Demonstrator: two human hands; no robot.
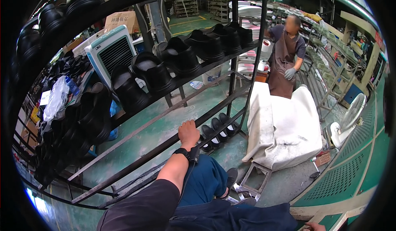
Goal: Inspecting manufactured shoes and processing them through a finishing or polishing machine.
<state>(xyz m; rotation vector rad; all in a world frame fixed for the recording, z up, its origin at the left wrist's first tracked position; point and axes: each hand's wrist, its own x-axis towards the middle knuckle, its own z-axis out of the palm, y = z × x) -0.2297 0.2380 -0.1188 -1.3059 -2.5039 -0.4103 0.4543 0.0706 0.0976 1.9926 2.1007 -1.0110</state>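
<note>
My left hand [189, 133] is closed over a dark metal bar [167, 143] of a shoe rack, with a black device strapped at the wrist. Just beyond it, several black shoes [216, 128] stand on the rack's lowest level. Above, a row of black shoes [177, 57] fills a sloping shelf, and more black shoes [84, 2] sit on the top level. Only a sliver of my right hand [315, 226] shows at the bottom edge, near the green panelling; its fingers are mostly cut off.
A white cloth-covered block [295, 123] stands right of the rack. Behind it is a person in a brown apron [282, 57], wearing a grey glove. A white fan [348, 117] is by the green perforated panels [342, 177]. An air cooler [113, 51] stands behind the rack.
</note>
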